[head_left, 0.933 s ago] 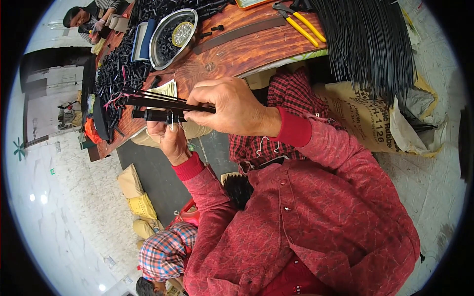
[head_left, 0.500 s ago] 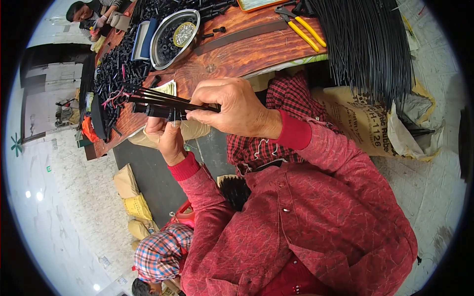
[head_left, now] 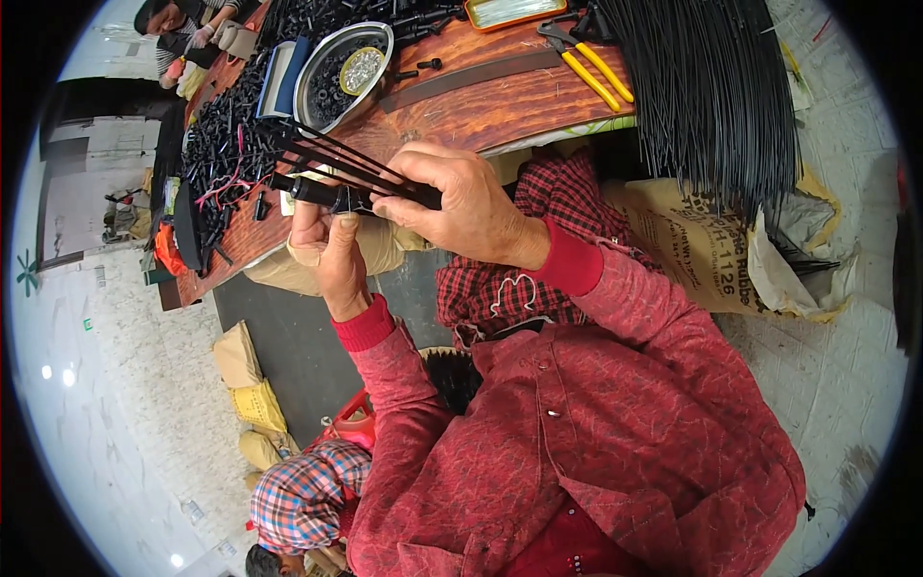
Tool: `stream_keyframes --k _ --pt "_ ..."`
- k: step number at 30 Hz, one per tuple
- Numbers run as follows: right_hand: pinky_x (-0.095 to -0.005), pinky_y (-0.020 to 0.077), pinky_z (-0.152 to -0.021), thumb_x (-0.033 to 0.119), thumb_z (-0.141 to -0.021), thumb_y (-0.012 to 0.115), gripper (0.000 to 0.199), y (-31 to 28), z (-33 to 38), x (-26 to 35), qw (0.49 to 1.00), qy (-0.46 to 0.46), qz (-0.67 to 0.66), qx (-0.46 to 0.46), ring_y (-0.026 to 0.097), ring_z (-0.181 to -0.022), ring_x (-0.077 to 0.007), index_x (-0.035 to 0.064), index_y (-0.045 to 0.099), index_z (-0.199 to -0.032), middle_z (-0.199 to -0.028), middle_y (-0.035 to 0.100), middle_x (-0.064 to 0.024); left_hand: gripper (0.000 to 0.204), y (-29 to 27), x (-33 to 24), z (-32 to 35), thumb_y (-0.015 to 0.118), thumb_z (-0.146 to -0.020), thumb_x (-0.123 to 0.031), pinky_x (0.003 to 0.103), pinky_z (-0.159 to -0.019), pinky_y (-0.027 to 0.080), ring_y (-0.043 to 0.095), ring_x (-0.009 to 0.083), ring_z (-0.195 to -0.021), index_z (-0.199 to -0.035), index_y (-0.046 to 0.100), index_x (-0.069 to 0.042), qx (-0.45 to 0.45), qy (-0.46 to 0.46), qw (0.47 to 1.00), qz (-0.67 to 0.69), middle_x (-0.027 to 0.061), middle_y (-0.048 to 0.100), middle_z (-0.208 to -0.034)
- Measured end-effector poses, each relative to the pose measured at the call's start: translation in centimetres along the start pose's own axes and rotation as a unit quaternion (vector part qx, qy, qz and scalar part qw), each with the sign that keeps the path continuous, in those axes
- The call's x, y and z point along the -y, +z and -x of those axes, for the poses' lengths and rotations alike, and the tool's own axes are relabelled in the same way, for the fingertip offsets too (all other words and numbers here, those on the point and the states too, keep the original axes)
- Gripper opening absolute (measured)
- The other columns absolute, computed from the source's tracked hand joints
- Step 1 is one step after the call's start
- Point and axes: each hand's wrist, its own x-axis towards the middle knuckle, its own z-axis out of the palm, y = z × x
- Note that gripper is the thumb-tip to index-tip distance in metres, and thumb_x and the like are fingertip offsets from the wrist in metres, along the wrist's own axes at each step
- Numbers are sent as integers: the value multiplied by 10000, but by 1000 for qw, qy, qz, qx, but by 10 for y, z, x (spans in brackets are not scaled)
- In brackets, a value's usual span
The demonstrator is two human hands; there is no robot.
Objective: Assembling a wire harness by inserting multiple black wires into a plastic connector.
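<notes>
Between thumb and fingers, my left hand (head_left: 332, 260) grips a short black tubular part (head_left: 315, 195). Thin pale wire ends stick out at its right side, by my thumb. My right hand (head_left: 460, 204) is closed around several thin black strips (head_left: 346, 171), which fan out to the upper left, above the tube. Both hands are close together, in front of the table edge. Whether the strips touch the tube cannot be made out.
On the wooden table (head_left: 481, 96) are a metal bowl (head_left: 320, 104) of small black parts, yellow-handled pliers (head_left: 588, 69), a dark flat bar (head_left: 471, 79) and heaped black pieces (head_left: 226, 159). Long black rods (head_left: 707, 106) hang over a sack (head_left: 687, 236) at right. Other people sit nearby.
My right hand has drawn slightly right, and the strips now stand more apart from the tube. My left hand still grips the tube. The view has shifted a little.
</notes>
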Motion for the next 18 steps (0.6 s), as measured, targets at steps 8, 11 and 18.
stream_keyframes --k 8,11,18 --pt "-315 469 -626 66 -731 729 181 2 -2 -3 999 -25 -20 -10 582 -697 -220 -13 603 -835 -780 573 -90 508 10 -5 2 745 -806 -132 288 -886 451 573 151 -975 -1223 520 50 -5 6 1000 5 73 609 -1098" --pt "-313 469 -617 53 -732 720 170 0 -4 5 999 -27 -34 -18 581 -687 -217 -15 603 -835 -769 572 -92 463 16 -11 5 723 -817 -92 284 -885 453 581 152 -967 -1210 523 50 -1 10 1000 5 76 615 -1087" --pt "-331 461 -602 65 -723 727 184 0 2 -6 999 -24 -22 -13 583 -663 -247 -12 600 -831 -751 567 -102 429 12 -7 13 741 -776 -42 277 -876 458 594 147 -936 -1154 556 42 -23 -20 999 30 82 624 -1075"
